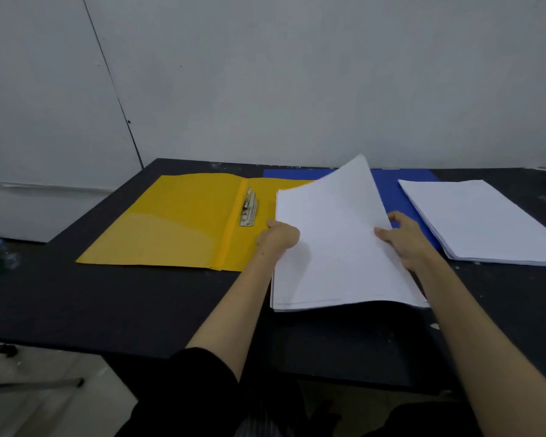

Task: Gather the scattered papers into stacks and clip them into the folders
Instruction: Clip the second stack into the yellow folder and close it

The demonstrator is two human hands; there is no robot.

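Black tabletop (123,298) fills your view, set against a pale grey wall (297,74), and near its middle you are holding a stack of white paper (334,247). Your left hand (279,236) grips the stack's left edge, fingers curled under the sheets with the thumb side on top. Your right hand (405,236) grips the right edge, thumb laid on the top sheet and fingers tucked behind. The stack's near end sits low over the tabletop while its far right corner lifts and curls upward; whether the near edge actually touches the surface cannot be told.

Just left of the stack, a yellow folder (177,222) lies open and flat, its right half partly hidden under the paper you hold. A metal clip (249,208) is fixed along the folder's centre fold, close to your left hand but apart from it.

Behind the held stack, toward the far edge of the tabletop, a blue folder (401,190) lies flat, mostly covered. A second stack of white paper (486,222) rests toward the right edge of the tabletop, overlapping the blue folder's right side, well apart from your right hand.

Your black sleeves (202,383) show at the near edge. Beyond the left edge of the tabletop, a few blurred items sit on the floor.
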